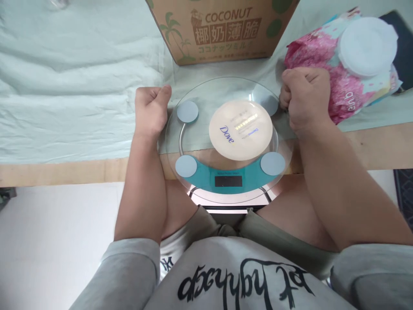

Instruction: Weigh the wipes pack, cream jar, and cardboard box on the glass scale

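A round glass scale (200,142) with a teal band and a dark display lies at the table's front edge, partly overhanging it. On its glass, right of centre, rests a round cream Dove container (240,129). My left hand (151,107) is a closed fist just left of the scale, with nothing seen in it. My right hand (306,99), also a fist, is at the scale's right side, beside a pink and white bag (322,47); nothing shows in it.
A cardboard coconut box (226,32) stands behind the scale. A white round lid (368,46) lies on the bag, and a dark flat object (400,47) sits behind it. The table (64,172) has a pale green cloth and a wooden front edge.
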`<action>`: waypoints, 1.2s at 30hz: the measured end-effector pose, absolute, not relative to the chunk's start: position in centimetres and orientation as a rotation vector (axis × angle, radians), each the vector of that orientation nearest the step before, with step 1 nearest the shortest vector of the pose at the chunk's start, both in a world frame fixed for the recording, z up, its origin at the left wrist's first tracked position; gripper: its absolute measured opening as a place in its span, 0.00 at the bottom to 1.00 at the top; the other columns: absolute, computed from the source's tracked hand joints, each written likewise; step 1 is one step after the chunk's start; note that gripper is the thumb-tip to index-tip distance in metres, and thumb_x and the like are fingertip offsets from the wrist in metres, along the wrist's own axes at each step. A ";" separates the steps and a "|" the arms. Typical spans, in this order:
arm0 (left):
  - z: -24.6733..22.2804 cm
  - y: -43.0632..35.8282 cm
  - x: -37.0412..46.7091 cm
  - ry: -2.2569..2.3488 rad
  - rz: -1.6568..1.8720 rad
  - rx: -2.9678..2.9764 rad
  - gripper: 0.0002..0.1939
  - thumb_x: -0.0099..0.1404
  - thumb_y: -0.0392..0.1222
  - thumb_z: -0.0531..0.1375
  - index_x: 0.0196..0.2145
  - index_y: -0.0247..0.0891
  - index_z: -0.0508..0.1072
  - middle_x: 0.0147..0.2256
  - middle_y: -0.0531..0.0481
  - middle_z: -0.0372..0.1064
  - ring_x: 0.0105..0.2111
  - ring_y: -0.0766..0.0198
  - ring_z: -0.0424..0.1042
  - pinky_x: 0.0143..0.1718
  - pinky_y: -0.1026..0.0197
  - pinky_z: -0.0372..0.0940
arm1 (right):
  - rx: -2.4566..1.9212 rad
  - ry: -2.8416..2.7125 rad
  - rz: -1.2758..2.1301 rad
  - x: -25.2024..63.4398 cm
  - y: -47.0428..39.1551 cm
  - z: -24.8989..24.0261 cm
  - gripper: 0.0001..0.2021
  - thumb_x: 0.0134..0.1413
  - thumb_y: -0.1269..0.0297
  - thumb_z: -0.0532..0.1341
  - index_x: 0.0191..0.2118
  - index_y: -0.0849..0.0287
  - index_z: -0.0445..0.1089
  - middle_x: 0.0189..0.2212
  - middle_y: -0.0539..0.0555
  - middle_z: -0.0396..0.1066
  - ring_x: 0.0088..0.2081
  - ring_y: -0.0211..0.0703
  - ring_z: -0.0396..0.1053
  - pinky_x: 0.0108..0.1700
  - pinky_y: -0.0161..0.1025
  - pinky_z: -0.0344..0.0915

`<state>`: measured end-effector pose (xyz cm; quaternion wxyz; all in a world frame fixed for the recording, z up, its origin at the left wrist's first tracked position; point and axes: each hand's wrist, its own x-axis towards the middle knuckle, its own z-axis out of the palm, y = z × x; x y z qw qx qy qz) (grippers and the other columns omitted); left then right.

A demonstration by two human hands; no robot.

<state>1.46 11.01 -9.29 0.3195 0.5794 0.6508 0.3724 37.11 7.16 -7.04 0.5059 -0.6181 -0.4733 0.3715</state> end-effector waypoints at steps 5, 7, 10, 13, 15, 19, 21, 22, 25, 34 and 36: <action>-7.9 11.4 1.6 1.733 1.035 1.559 0.52 0.55 0.93 0.65 0.25 0.43 0.44 0.25 0.53 0.34 0.32 0.68 0.39 0.37 0.55 0.36 | -1.478 -1.176 0.904 37.3 7.5 -7.1 0.32 0.45 0.42 0.64 0.24 0.58 0.40 0.21 0.52 0.37 0.26 0.33 0.44 0.30 0.39 0.39; -6.7 11.1 2.0 1.729 1.057 1.599 0.52 0.54 0.93 0.65 0.24 0.43 0.43 0.25 0.52 0.34 0.32 0.68 0.39 0.37 0.56 0.38 | -1.472 -1.191 0.910 37.4 7.6 -7.2 0.34 0.49 0.42 0.65 0.26 0.59 0.40 0.22 0.51 0.36 0.26 0.31 0.44 0.32 0.37 0.39; -4.1 9.7 3.1 1.739 1.079 1.652 0.51 0.58 0.89 0.67 0.23 0.44 0.42 0.25 0.52 0.33 0.32 0.67 0.39 0.37 0.56 0.39 | -1.475 -1.222 0.931 37.6 7.6 -7.2 0.35 0.60 0.42 0.68 0.28 0.60 0.43 0.22 0.47 0.38 0.28 0.28 0.44 0.33 0.32 0.41; -1.4 6.7 4.8 1.664 1.144 1.730 0.44 0.73 0.75 0.66 0.23 0.43 0.43 0.25 0.52 0.36 0.31 0.66 0.39 0.38 0.54 0.42 | -1.474 -1.234 0.943 37.7 7.6 -7.2 0.34 0.65 0.45 0.68 0.29 0.61 0.45 0.22 0.46 0.38 0.28 0.27 0.43 0.33 0.30 0.41; -0.5 4.4 5.8 1.544 1.230 1.785 0.39 0.76 0.71 0.65 0.24 0.44 0.50 0.25 0.52 0.43 0.30 0.65 0.43 0.37 0.52 0.47 | -1.470 -1.231 0.942 37.8 7.7 -7.2 0.32 0.64 0.51 0.67 0.27 0.61 0.43 0.22 0.47 0.37 0.27 0.28 0.42 0.33 0.33 0.40; -1.3 0.6 7.2 1.355 1.255 1.843 0.49 0.55 0.94 0.67 0.50 0.47 0.77 0.50 0.42 0.76 0.48 0.49 0.75 0.47 0.44 0.73 | -1.466 -1.246 0.931 38.1 7.7 -7.4 0.32 0.63 0.54 0.67 0.25 0.61 0.41 0.22 0.50 0.38 0.26 0.29 0.42 0.34 0.37 0.39; -2.1 -0.6 7.7 1.252 1.114 1.933 0.58 0.56 0.94 0.66 0.70 0.53 0.72 0.70 0.40 0.70 0.66 0.39 0.75 0.62 0.36 0.77 | -1.462 -1.263 0.922 38.2 7.7 -7.5 0.34 0.65 0.50 0.68 0.26 0.61 0.42 0.22 0.49 0.38 0.27 0.28 0.42 0.34 0.35 0.39; -2.4 -0.9 7.9 1.193 1.015 2.000 0.58 0.61 0.92 0.66 0.75 0.55 0.67 0.75 0.40 0.66 0.72 0.37 0.71 0.69 0.33 0.75 | -1.460 -1.271 0.918 38.2 7.7 -7.5 0.35 0.66 0.48 0.69 0.27 0.61 0.42 0.23 0.48 0.38 0.27 0.28 0.42 0.34 0.34 0.39; -2.7 -1.2 8.3 1.030 0.749 2.210 0.56 0.69 0.81 0.68 0.82 0.53 0.57 0.81 0.39 0.59 0.80 0.33 0.64 0.79 0.30 0.70 | -1.456 -1.282 0.914 38.3 7.8 -7.5 0.36 0.64 0.44 0.69 0.26 0.60 0.43 0.22 0.48 0.39 0.27 0.28 0.43 0.33 0.34 0.39; -4.1 -0.5 8.9 1.106 0.871 2.333 0.63 0.57 0.59 0.83 0.80 0.57 0.55 0.78 0.40 0.63 0.78 0.33 0.66 0.79 0.29 0.69 | -1.473 -1.293 0.897 38.3 8.0 -7.7 0.35 0.54 0.40 0.67 0.23 0.58 0.43 0.21 0.51 0.39 0.27 0.29 0.44 0.34 0.39 0.39; -4.3 -0.1 8.4 1.076 0.915 2.359 0.65 0.56 0.58 0.84 0.80 0.56 0.52 0.79 0.41 0.62 0.78 0.35 0.66 0.80 0.33 0.69 | -1.478 -1.309 0.898 38.3 7.9 -7.6 0.37 0.54 0.36 0.68 0.23 0.58 0.44 0.22 0.51 0.40 0.27 0.29 0.44 0.34 0.39 0.40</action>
